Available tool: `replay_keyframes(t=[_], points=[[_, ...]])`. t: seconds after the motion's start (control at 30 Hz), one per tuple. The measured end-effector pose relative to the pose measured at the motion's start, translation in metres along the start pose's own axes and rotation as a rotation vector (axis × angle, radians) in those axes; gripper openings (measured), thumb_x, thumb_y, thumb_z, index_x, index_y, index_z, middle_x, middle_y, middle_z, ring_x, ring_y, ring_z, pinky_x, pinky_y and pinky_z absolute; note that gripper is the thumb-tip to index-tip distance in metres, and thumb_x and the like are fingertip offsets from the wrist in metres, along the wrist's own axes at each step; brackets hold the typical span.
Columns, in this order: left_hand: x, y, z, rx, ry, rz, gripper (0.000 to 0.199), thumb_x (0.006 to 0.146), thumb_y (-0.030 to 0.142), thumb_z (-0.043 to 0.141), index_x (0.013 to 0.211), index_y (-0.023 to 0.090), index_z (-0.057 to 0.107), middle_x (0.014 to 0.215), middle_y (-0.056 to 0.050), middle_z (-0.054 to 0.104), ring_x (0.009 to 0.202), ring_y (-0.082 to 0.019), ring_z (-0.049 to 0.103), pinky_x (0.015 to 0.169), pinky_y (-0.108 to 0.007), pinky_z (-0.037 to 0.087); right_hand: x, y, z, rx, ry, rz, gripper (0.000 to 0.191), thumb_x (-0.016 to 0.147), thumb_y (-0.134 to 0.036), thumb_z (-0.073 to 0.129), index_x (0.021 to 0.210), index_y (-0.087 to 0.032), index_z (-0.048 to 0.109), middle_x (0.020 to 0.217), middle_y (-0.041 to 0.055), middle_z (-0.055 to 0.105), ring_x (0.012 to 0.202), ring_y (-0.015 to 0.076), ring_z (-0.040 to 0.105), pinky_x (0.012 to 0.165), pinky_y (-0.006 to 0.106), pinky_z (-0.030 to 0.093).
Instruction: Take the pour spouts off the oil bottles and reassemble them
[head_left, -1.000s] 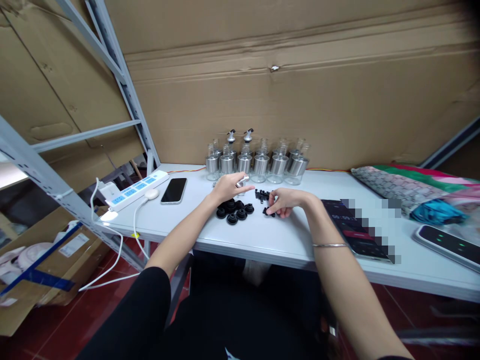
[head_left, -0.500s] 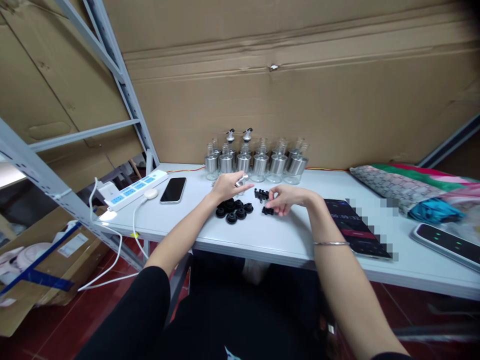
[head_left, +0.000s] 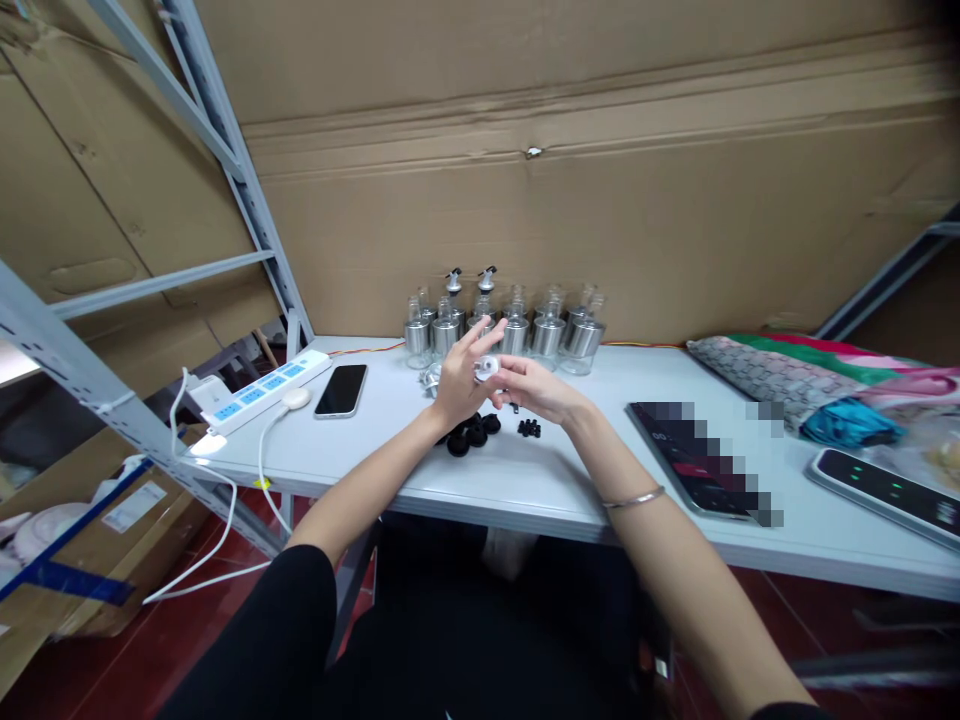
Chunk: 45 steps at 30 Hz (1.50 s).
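Note:
My left hand (head_left: 459, 382) holds a shiny silver-white pourer spout (head_left: 487, 367) with thumb and index finger, its other fingers spread upward. My right hand (head_left: 544, 390) meets it from the right, fingertips pinched at the spout. Whatever sits in that pinch is hidden. Below my left hand lies a cluster of round black stoppers (head_left: 475, 434), partly covered by the wrist. Small black parts (head_left: 529, 428) lie in a little group under my right hand. More silver pourer pieces (head_left: 430, 379) show just left of my left hand.
Glass bottles with steel sleeves (head_left: 584, 338) stand in rows at the back; two carry pourers (head_left: 487, 279). A phone (head_left: 341, 390) and power strip (head_left: 270, 390) lie left. To the right are a tablet (head_left: 697, 460), a patterned bag (head_left: 772, 380) and another device (head_left: 889, 495).
My right hand has left the small black parts and moved up and left to the spout in my left hand. My left hand has turned, its fingers now raised.

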<state>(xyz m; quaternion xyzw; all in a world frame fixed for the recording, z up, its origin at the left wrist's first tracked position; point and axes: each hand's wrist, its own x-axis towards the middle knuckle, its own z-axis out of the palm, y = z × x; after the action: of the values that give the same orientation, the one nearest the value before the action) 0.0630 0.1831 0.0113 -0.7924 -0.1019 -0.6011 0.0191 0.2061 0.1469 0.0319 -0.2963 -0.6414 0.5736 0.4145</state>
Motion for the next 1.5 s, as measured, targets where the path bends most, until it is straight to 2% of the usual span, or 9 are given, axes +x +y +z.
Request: replay_keyframes(t=[0.37, 0.53, 0.8, 0.9, 1.0, 1.13, 1.23, 1.4, 1.5], points=[[-0.003, -0.015, -0.005, 0.067, -0.118, -0.028, 0.03, 0.084, 0.039, 0.062, 0.101, 0.015, 0.058, 0.092, -0.008, 0.067, 0.088, -0.019, 0.059, 0.079, -0.034, 0.05, 0.004, 0.004, -0.006, -0.37, 0.433, -0.177, 0.038, 0.075, -0.055, 0.057, 0.067, -0.021, 0.043, 0.057, -0.0047, 0.044, 0.052, 0.0122, 0.045, 0.054, 0.028, 0.041], [-0.009, -0.025, -0.002, 0.084, -0.155, -0.059, 0.027, 0.088, 0.036, 0.056, 0.105, 0.015, 0.058, 0.098, -0.009, 0.066, 0.092, -0.019, 0.06, 0.081, -0.034, 0.051, 0.005, 0.0, 0.042, -0.701, 0.751, -0.412, 0.015, 0.088, -0.03, 0.039, 0.079, -0.02, 0.044, 0.081, 0.0041, 0.049, 0.078, 0.0187, 0.046, 0.073, 0.034, 0.038], [-0.011, -0.023, -0.003, 0.097, -0.207, -0.031, 0.034, 0.087, 0.037, 0.057, 0.112, 0.013, 0.055, 0.105, -0.011, 0.066, 0.1, -0.019, 0.061, 0.087, -0.036, 0.052, -0.02, 0.046, 0.218, -1.172, 0.251, -0.549, 0.017, 0.083, -0.008, 0.044, 0.086, -0.013, 0.06, 0.086, 0.0143, 0.061, 0.083, 0.026, 0.051, 0.079, 0.043, 0.041], [-0.01, -0.024, -0.008, 0.114, -0.203, -0.042, 0.034, 0.088, 0.038, 0.057, 0.112, 0.014, 0.055, 0.105, -0.012, 0.067, 0.099, -0.02, 0.062, 0.084, -0.036, 0.053, -0.043, 0.052, 0.258, -1.203, 0.132, -0.628, 0.014, 0.081, -0.01, 0.048, 0.086, -0.012, 0.061, 0.083, 0.0102, 0.061, 0.074, 0.0223, 0.049, 0.067, 0.034, 0.044], [-0.009, -0.025, -0.012, 0.135, -0.188, -0.056, 0.035, 0.087, 0.039, 0.057, 0.112, 0.013, 0.055, 0.105, -0.012, 0.067, 0.1, -0.02, 0.062, 0.084, -0.036, 0.053, -0.045, 0.05, 0.251, -1.206, 0.002, -0.578, 0.014, 0.08, -0.014, 0.054, 0.092, -0.013, 0.061, 0.086, 0.0076, 0.06, 0.075, 0.0202, 0.05, 0.066, 0.031, 0.046], [-0.01, -0.027, -0.011, 0.163, -0.17, -0.063, 0.037, 0.089, 0.04, 0.054, 0.113, 0.013, 0.055, 0.105, -0.012, 0.067, 0.098, -0.019, 0.063, 0.084, -0.035, 0.053, -0.02, 0.048, 0.211, -1.276, 0.22, -0.332, 0.024, 0.084, -0.008, 0.046, 0.104, -0.003, 0.058, 0.1, 0.0222, 0.059, 0.089, 0.0292, 0.052, 0.079, 0.049, 0.045], [-0.011, -0.026, -0.008, 0.172, -0.18, -0.047, 0.038, 0.09, 0.042, 0.051, 0.113, 0.012, 0.056, 0.106, -0.012, 0.068, 0.096, -0.019, 0.064, 0.085, -0.035, 0.052, -0.019, 0.047, 0.212, -1.295, 0.272, -0.271, 0.029, 0.084, -0.002, 0.04, 0.107, 0.0, 0.057, 0.108, 0.0284, 0.056, 0.097, 0.0321, 0.051, 0.083, 0.053, 0.044], [-0.009, -0.023, -0.012, 0.192, -0.163, -0.054, 0.039, 0.09, 0.041, 0.051, 0.116, 0.012, 0.054, 0.105, -0.012, 0.068, 0.094, -0.018, 0.064, 0.084, -0.033, 0.052, -0.061, 0.042, 0.251, -1.19, -0.027, -0.492, 0.023, 0.075, -0.007, 0.055, 0.096, -0.007, 0.064, 0.087, 0.0121, 0.063, 0.076, 0.0224, 0.054, 0.07, 0.033, 0.052], [-0.006, -0.023, -0.016, 0.208, -0.137, -0.076, 0.038, 0.091, 0.039, 0.051, 0.117, 0.012, 0.054, 0.105, -0.012, 0.068, 0.095, -0.018, 0.064, 0.083, -0.032, 0.052, -0.062, 0.043, 0.242, -1.012, -0.116, -0.53, 0.031, 0.073, -0.015, 0.061, 0.103, -0.009, 0.062, 0.096, 0.0101, 0.063, 0.084, 0.0215, 0.056, 0.076, 0.029, 0.052]])
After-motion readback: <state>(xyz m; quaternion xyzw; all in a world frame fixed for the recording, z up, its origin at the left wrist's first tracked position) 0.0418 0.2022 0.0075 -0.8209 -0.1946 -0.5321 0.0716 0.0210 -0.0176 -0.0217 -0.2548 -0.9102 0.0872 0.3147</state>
